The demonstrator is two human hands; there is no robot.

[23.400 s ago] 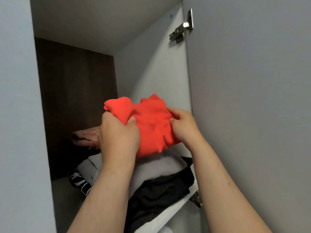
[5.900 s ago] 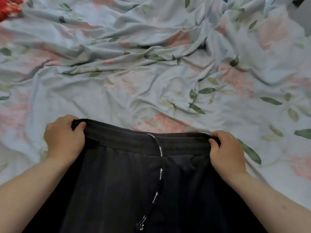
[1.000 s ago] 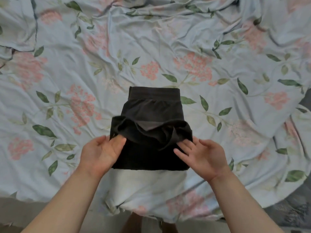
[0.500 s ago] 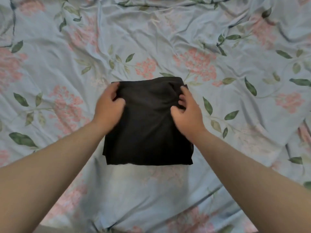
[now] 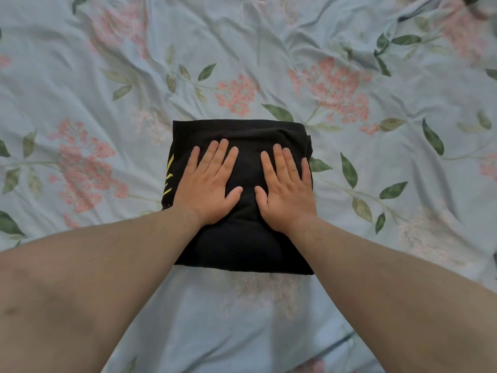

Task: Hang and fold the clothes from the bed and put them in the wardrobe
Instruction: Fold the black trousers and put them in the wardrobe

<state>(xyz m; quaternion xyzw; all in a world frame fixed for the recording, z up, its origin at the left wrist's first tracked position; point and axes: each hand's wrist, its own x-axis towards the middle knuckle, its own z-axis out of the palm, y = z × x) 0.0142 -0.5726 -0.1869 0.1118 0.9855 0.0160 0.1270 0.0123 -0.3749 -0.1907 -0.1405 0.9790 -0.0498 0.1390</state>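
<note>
A black garment, folded into a compact rectangle, lies on the bed in the middle of the view. Yellow markings show along its left edge. My left hand lies flat on its left half, fingers straight and spread, pressing down. My right hand presses flat on the right half in the same way. Both forearms reach in from the bottom of the frame and cover part of the garment's near half.
The bed is covered by a wrinkled pale blue sheet printed with pink flowers and green leaves, spreading on every side of the garment. No other clothes and no wardrobe are in view.
Half a second ago my hands were tucking the far edge of the folded garment. Now both have slid back to its middle and lie flat on it. The yellow markings have come into sight.
</note>
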